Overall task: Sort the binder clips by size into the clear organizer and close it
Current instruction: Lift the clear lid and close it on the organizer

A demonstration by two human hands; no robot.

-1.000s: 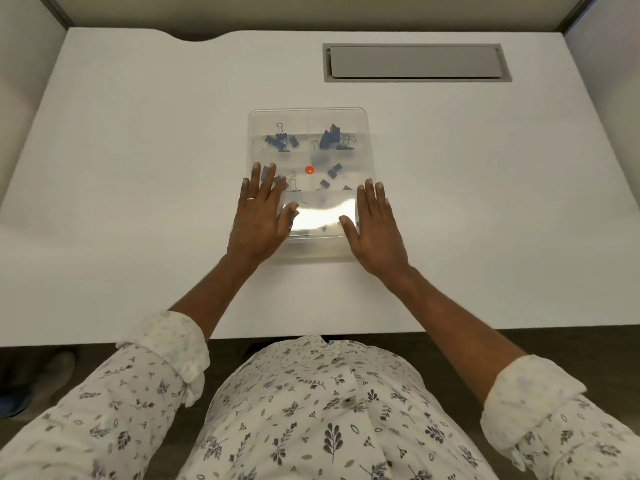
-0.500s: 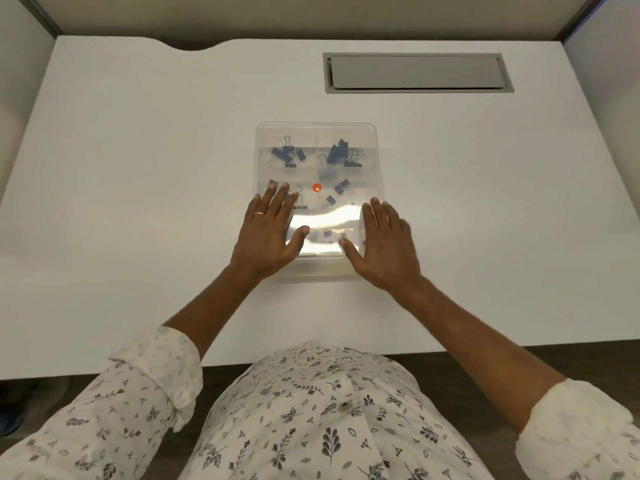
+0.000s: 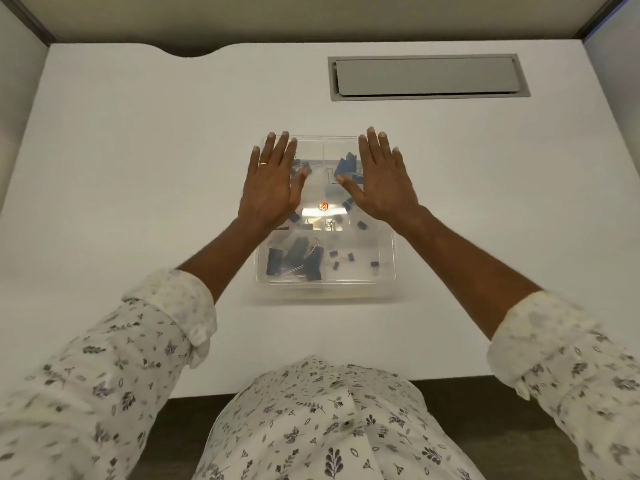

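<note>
A: Left hand (image 3: 270, 183) flat, fingers spread, gripping nothing, on the clear organizer's (image 3: 325, 285) far left.
B: Right hand (image 3: 384, 178)?
A: Likewise, far right. Organizer centred on desk (image 3: 138, 168), long axis toward person; lid's near edge unpressed, equidistant.

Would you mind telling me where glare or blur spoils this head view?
Head view: a bright ceiling-light glare patch sits mid-lid on the clear plastic organizer, washing out blue binder clips nearby; the patterned sleeves are motion-blurred; the white desk edges bow from wide-angle distortion.
</note>
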